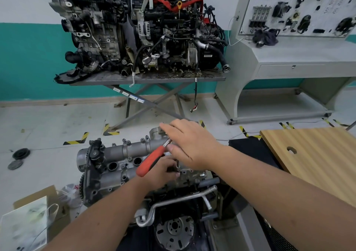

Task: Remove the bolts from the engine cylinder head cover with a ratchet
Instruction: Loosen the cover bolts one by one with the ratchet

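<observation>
The grey cylinder head cover (123, 150) lies across the engine in front of me, with round plug holes along its middle. A ratchet with a red handle (152, 159) slants over it, its metal neck running up under my right hand (189, 144), which covers the ratchet head from above. My left hand (161, 171) sits lower, fingers closed around the thin extension shaft (178, 164) that stands on a bolt at the cover's near edge. The bolt itself is mostly hidden by my fingers.
A wooden board (312, 158) with a round hole lies to the right. Behind, a scissor stand (146, 79) carries two engines, and a grey training bench (289, 58) stands at right. Cardboard and plastic bags (34, 218) lie on the floor at left.
</observation>
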A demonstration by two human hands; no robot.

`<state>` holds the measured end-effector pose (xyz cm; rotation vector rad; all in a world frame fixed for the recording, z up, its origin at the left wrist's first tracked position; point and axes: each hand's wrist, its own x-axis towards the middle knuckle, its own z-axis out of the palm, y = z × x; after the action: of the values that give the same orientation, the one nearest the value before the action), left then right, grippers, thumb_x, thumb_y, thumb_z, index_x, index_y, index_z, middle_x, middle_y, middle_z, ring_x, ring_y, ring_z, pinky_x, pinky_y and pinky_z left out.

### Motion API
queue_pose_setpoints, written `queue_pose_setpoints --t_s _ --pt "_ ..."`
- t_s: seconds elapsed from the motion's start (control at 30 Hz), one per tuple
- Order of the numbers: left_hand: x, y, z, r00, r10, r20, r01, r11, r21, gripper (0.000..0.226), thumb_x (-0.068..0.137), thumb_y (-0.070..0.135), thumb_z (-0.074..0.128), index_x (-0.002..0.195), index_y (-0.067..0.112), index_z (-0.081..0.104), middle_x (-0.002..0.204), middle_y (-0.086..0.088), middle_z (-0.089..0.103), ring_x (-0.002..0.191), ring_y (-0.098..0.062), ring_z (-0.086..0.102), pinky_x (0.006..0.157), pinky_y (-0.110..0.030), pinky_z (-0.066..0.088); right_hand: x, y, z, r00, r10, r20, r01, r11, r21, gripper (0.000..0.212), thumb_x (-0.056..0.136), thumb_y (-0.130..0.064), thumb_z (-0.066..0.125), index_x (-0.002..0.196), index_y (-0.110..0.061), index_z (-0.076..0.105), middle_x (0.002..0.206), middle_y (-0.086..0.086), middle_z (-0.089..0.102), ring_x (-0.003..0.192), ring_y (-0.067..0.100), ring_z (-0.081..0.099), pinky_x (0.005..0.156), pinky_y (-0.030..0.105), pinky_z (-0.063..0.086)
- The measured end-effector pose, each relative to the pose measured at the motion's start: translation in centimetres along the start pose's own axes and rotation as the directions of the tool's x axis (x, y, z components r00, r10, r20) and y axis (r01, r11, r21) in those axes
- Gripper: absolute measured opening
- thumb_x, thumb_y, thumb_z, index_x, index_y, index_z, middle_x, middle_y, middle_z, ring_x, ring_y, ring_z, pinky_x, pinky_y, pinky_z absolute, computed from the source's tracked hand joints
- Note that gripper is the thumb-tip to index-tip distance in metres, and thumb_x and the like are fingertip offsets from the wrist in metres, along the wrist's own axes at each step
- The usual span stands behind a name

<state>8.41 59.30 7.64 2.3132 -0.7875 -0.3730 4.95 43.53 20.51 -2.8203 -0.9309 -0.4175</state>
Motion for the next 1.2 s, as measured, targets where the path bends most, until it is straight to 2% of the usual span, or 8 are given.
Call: queue_pose_setpoints --t_s 0.23,0.33,0.4,0.5,0.63,0.77,1.0,1.2 --pt "0.0 -0.2 -0.2 1.000 -0.002 -0.005 0.002 1.000 0.001 0.008 0.087 0.023 0.074 0.085 0.018 0.068 0.107 0.026 0.057 0.101 -0.012 0.058 0.092 -0.029 0.046 2.0 -0.4 -1.6 0.952 0.289 0.100 -0.299 0.949 0.105 0.033 0.105 -0.037 0.036 0.087 -0.021 0.060 0.080 0.001 0.065 0.076 0.020 0.062 0.063 0.035 0.046" --pt "0.1 -0.4 -0.2 1.000 -0.009 0.020 0.008 1.000 0.019 0.008 0.088 0.026 0.073 0.088 0.020 0.068 0.120 0.019 0.056 0.108 -0.013 0.058 0.098 -0.032 0.045 2.3 -0.9 -1.6 0.738 0.561 0.375 -0.594 0.277 0.755 0.032 0.100 -0.021 0.050 0.072 -0.014 0.062 0.069 0.010 0.070 0.070 0.024 0.068 0.076 0.040 0.056" --pt "0.2 -0.4 -0.1 0.999 -0.024 0.031 0.023 0.999 0.043 0.013 0.090 0.028 0.073 0.098 0.017 0.072 0.131 0.017 0.053 0.117 -0.013 0.055 0.104 -0.031 0.042 1.9 -1.4 -0.9 0.709 0.493 0.505 -0.387 -0.327 0.862 0.040 0.099 -0.010 0.051 0.063 -0.012 0.068 0.067 0.009 0.069 0.077 0.027 0.068 0.082 0.036 0.057" --pt "0.3 -0.3 0.0 0.998 -0.047 0.032 0.046 0.998 0.030 0.021 0.090 0.027 0.072 0.108 0.016 0.074 0.144 0.011 0.051 0.124 -0.014 0.054 0.107 -0.034 0.041 1.5 -2.1 0.8 0.670 0.585 0.456 -0.001 -0.615 0.789 0.028 0.099 -0.008 0.053 0.071 -0.012 0.056 0.070 0.005 0.068 0.075 0.019 0.070 0.061 0.027 0.056" --pt "0.3 -0.3 0.0 0.996 -0.083 0.040 0.083 0.996 0.022 0.023 0.090 0.030 0.072 0.110 0.019 0.074 0.146 0.010 0.051 0.126 -0.015 0.053 0.109 -0.037 0.039 0.6 -3.0 2.6 0.590 0.805 0.054 -0.114 0.016 0.993 0.017 0.102 -0.025 0.051 0.098 -0.022 0.067 0.103 -0.011 0.071 0.096 0.000 0.066 0.079 0.021 0.053" --pt "0.0 -0.4 0.0 0.992 -0.126 0.022 0.127 0.989 -0.077 0.042 0.089 0.042 0.068 0.119 0.013 0.069 0.131 -0.004 0.064 0.121 -0.021 0.059 0.105 -0.042 0.046 -0.4 -2.2 4.2 0.756 0.246 -0.607 -0.098 0.959 0.267 0.025 0.088 0.002 0.066 0.111 -0.004 0.074 0.125 0.013 0.066 0.111 0.033 0.062 0.090 0.042 0.053" --pt "0.2 -0.1 0.0 0.994 -0.097 0.043 0.098 0.995 -0.014 0.021 0.090 0.025 0.072 0.109 0.015 0.073 0.132 0.004 0.057 0.122 -0.018 0.053 0.110 -0.038 0.039 0.2 -1.4 2.1 0.918 0.158 -0.364 -0.133 0.987 0.093 0.041 0.070 0.003 0.047 0.103 -0.002 0.072 0.091 0.015 0.065 0.071 0.036 0.060 0.055 0.044 0.050" --pt "0.5 -0.5 0.3 0.997 -0.078 0.019 0.078 0.997 -0.021 0.022 0.093 0.023 0.069 0.097 0.001 0.069 0.085 0.017 0.055 0.073 0.006 0.051 0.066 -0.002 0.036 -0.5 -1.1 1.1 0.980 0.156 -0.127 -0.138 0.980 0.141 0.056 0.087 -0.035 0.034 0.131 -0.009 0.056 0.112 0.007 0.054 0.081 0.026 0.053 0.059 0.031 0.035"
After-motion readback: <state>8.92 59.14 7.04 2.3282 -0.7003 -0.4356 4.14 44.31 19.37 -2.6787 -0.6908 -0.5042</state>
